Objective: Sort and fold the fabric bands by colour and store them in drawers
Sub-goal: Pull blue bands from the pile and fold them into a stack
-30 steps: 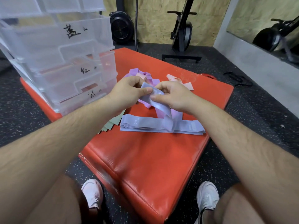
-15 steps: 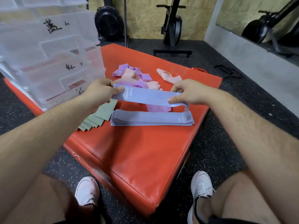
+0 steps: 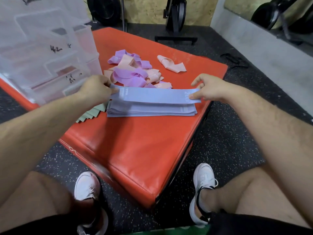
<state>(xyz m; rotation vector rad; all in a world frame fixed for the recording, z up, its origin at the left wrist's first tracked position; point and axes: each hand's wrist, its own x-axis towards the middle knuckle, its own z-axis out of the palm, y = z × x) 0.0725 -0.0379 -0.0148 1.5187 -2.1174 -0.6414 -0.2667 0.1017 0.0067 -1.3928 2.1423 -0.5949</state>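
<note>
Holding the blue band [image 3: 155,95] flat above the blue stack [image 3: 150,111] at centre, we are pinching one end in the left hand [image 3: 96,89] and the other in the right hand [image 3: 210,89], squaring edges before lowering. Unsorted purple and peach bands [image 3: 133,72] are crowding 12 o'clock; the drawer unit [image 3: 42,53] is standing at 10 o'clock.

A: Entry one, legwear?
B: Black shorts [image 3: 254,224], thighs bare.
A: Footwear?
B: Left shoe [image 3: 87,185], right shoe [image 3: 203,177]: white trainers, black at the ankle.
A: Arms?
B: Forearms bare, haired. Left grip [image 3: 94,90], right grip [image 3: 211,89]: bare.
</note>
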